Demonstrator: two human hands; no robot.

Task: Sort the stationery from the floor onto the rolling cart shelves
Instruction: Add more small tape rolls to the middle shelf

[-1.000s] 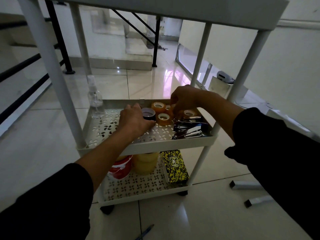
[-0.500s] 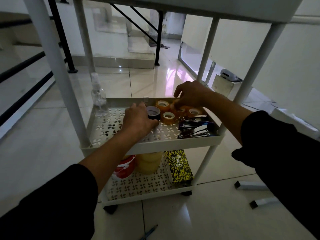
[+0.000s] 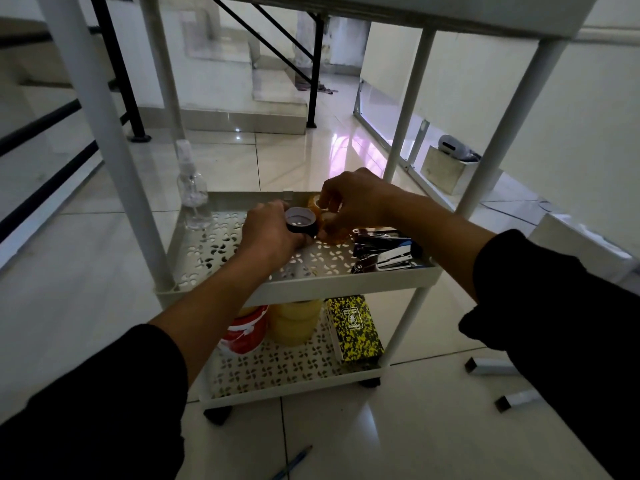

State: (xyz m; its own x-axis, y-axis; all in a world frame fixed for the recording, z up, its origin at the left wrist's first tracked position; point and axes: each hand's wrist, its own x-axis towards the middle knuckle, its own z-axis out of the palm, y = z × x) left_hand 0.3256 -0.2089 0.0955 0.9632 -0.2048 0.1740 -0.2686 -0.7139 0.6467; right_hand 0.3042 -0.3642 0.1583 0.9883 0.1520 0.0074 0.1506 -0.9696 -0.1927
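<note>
My left hand [image 3: 273, 233] grips a black tape roll [image 3: 300, 221], right fingers [image 3: 325, 199] pinch an orange roll [image 3: 317, 204] on the middle shelf [image 3: 339, 284]; next, seat both neatly

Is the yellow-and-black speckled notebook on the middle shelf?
No, the yellow-and-black speckled notebook stands on the white perforated bottom shelf, beside wide tape rolls.

Both arms in dark sleeves are reaching fwd, L hand [image 3: 273, 233] curling its fingers round a small dark roll, R hand [image 3: 349, 199] hanging knuckles-up just beside it w/ fingertips pinching downward at orange rolls.
</note>
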